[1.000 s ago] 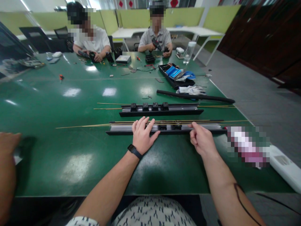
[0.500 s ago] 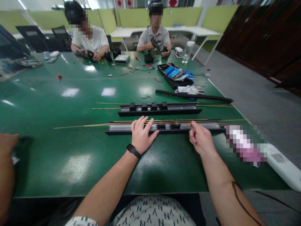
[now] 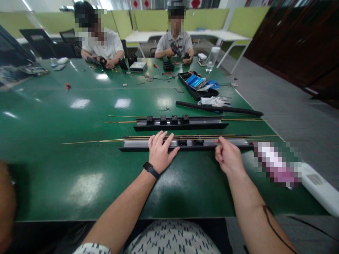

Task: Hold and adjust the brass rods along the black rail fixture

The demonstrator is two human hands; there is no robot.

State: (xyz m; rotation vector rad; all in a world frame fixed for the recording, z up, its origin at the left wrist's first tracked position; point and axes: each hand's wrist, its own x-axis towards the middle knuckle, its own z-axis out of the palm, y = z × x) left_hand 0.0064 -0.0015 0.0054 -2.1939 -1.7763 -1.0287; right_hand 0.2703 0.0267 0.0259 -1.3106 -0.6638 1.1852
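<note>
A near black channel rail (image 3: 137,144) with a pale metallic inside lies across the green table before me. Several thin brass-coloured rods (image 3: 190,137) run lengthwise over it and stick out past both ends. Spread flat, my left hand (image 3: 161,151) rests over the rail and rods, fingers apart, hiding part of them. My right hand (image 3: 228,153) is curled near the rail's right part, pinching one rod between thumb and index finger. Black blocks (image 3: 199,140) sit inside the rail between my hands.
Beyond it lies a second black rail (image 3: 180,126) with several black blocks and rods. Further back are a black tube (image 3: 219,108), gloves (image 3: 214,101) and a black tray (image 3: 196,94). Two co-workers sit opposite. Another person's arm (image 3: 6,204) is at the left edge.
My right hand has shifted slightly right, and one rod has slid right with it. My left hand stays in place. The arm at the left edge has drawn back.
</note>
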